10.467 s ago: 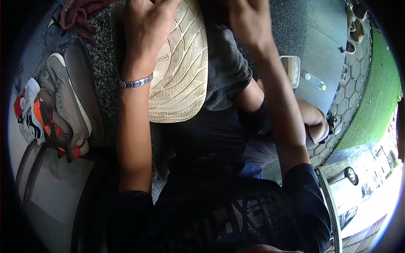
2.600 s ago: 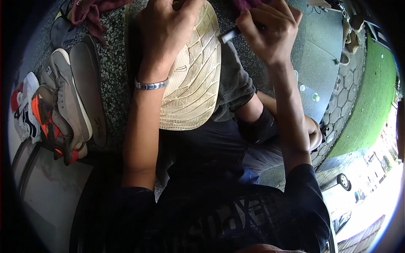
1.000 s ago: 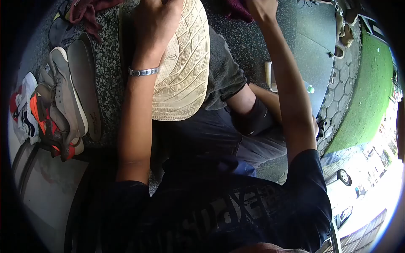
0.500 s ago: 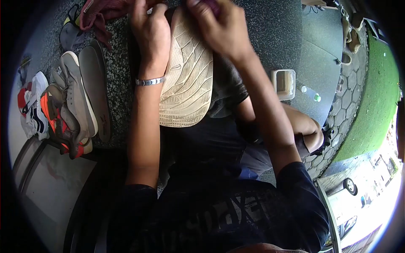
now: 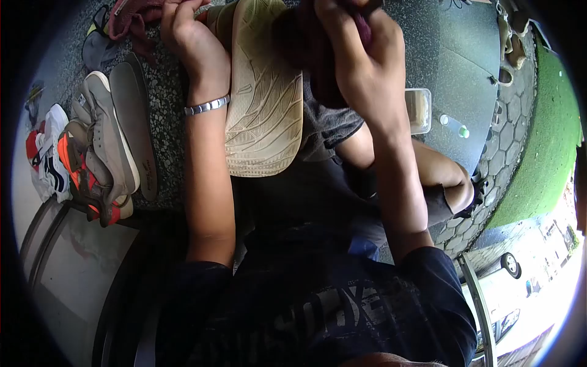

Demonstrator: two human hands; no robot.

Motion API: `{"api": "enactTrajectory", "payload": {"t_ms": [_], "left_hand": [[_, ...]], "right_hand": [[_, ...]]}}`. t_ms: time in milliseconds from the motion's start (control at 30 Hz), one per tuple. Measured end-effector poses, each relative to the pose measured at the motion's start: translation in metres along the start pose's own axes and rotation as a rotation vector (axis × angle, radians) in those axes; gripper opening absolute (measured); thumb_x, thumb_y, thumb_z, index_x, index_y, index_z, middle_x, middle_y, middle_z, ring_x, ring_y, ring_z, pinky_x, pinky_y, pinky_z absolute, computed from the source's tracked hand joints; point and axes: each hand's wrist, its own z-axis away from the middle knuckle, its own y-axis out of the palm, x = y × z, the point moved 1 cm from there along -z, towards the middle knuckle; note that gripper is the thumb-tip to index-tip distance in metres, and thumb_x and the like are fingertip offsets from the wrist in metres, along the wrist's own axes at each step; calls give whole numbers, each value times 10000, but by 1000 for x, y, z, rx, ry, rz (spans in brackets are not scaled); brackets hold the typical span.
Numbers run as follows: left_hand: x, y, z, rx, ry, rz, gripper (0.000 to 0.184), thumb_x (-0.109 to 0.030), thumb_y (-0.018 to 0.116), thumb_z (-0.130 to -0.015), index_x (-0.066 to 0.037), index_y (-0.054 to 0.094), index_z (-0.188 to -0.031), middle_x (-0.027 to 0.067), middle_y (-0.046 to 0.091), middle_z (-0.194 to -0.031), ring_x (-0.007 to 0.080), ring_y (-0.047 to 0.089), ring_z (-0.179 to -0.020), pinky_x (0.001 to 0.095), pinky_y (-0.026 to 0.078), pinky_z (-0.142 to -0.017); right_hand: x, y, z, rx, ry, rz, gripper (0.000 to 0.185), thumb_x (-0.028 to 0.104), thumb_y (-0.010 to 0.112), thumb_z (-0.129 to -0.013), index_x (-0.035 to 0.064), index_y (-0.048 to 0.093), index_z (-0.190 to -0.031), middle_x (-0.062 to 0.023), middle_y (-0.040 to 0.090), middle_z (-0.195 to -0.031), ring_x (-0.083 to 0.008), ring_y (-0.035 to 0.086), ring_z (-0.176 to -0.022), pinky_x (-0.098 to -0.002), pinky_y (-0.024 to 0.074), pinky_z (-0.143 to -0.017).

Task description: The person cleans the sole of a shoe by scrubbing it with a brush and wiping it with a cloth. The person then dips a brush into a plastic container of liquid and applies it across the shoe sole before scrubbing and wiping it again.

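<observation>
A shoe [image 5: 266,116] lies sole up in front of me, its cream patterned outsole facing the camera and its far end cut off by the top edge. Along its left side, my left hand [image 5: 197,46] is closed on the shoe's far part, its fingertips partly out of frame. My right hand [image 5: 370,61] is closed around a bunched maroon cloth [image 5: 327,79], just right of the sole. Part of the cloth is dark and blurred beside the outsole, so I cannot tell whether it touches.
On the left stand a grey sneaker [image 5: 110,134], a dark insole [image 5: 134,122] and several other shoes. Another maroon cloth [image 5: 131,24] lies at upper left. To the right are a clear plastic tub [image 5: 426,110] and a small bottle with a green cap [image 5: 454,126].
My right hand has moved right and down with the maroon cloth, away from the sole, uncovering more of it. My left hand and the shoe have shifted slightly left.
</observation>
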Motion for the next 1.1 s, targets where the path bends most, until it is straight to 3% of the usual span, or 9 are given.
{"api": "enactTrajectory", "payload": {"t_ms": [100, 267, 433, 533, 733, 767, 833, 967, 1100], "left_hand": [[15, -8, -7, 114, 181, -116, 198, -28, 552, -918, 16, 652, -1083, 87, 678, -1036, 214, 643, -994, 336, 504, -927], [10, -5, -7, -33, 85, -3, 163, -26, 560, -913, 29, 672, -1018, 97, 675, -1044, 198, 632, -942, 332, 499, -923], [-1, 9, 2, 35, 40, -118, 209, -54, 537, -923, 37, 687, -1036, 82, 691, -1017, 178, 632, -947, 305, 491, -912], [-3, 13, 0, 42, 66, -118, 207, -56, 538, -923, 31, 692, -1031, 81, 698, -1012, 169, 630, -930, 295, 489, -903], [0, 4, -3, 39, 30, -109, 194, -37, 547, -918, 27, 695, -1026, 82, 694, -1000, 176, 630, -907, 293, 492, -890], [-2, 3, -2, 38, 24, -86, 192, -35, 550, -917, 26, 695, -1027, 82, 694, -999, 177, 630, -908, 294, 492, -890], [-5, 1, -1, 11, -5, -93, 182, -37, 567, -914, 22, 694, -1029, 81, 692, -996, 176, 631, -902, 302, 494, -885], [-14, 18, 7, 9, -23, -49, 152, -6, 580, -887, 16, 708, -966, 48, 699, -953, 152, 610, -873, 290, 487, -873], [-16, 25, 8, 9, -59, -107, 167, -20, 572, -895, 13, 719, -965, 51, 697, -961, 156, 608, -893, 295, 487, -877]], "right_hand": [[-9, 26, -2, 201, -207, 725, 269, 365, 638, -949, 131, 734, -1041, -180, 718, -742, -366, 735, -717, -483, 590, -644], [16, 24, 56, 711, -227, 673, 279, 323, 734, -888, 129, 721, -1088, -143, 697, -736, -322, 726, -709, -418, 586, -672], [12, -44, 35, 18, 123, 134, 410, 465, 687, -978, 71, 669, -1090, -107, 702, -809, -195, 696, -753, -358, 552, -684], [16, -62, 4, -235, 75, -133, 290, 318, 634, -1046, 35, 665, -1096, -41, 675, -853, -103, 614, -795, -269, 488, -713], [-19, -101, -8, -299, -291, 362, 297, 258, 528, -1107, 60, 695, -1251, -31, 717, -976, -47, 564, -786, -227, 448, -748], [-6, -105, 2, -295, -258, 474, 279, 284, 584, -1072, 26, 645, -986, -89, 700, -833, -141, 644, -725, -337, 505, -659], [0, -119, 26, -299, 174, 760, 260, 259, 562, -1075, 24, 638, -996, -174, 713, -882, -241, 704, -760, -407, 505, -664], [-13, -155, 85, -153, 340, 849, 172, 180, 551, -1052, 38, 645, -1025, -212, 702, -914, -408, 695, -836, -482, 507, -708], [-20, -182, 138, -23, 388, 1034, 150, 154, 597, -999, 57, 667, -1090, -166, 721, -1026, -375, 702, -938, -471, 534, -788]]}}
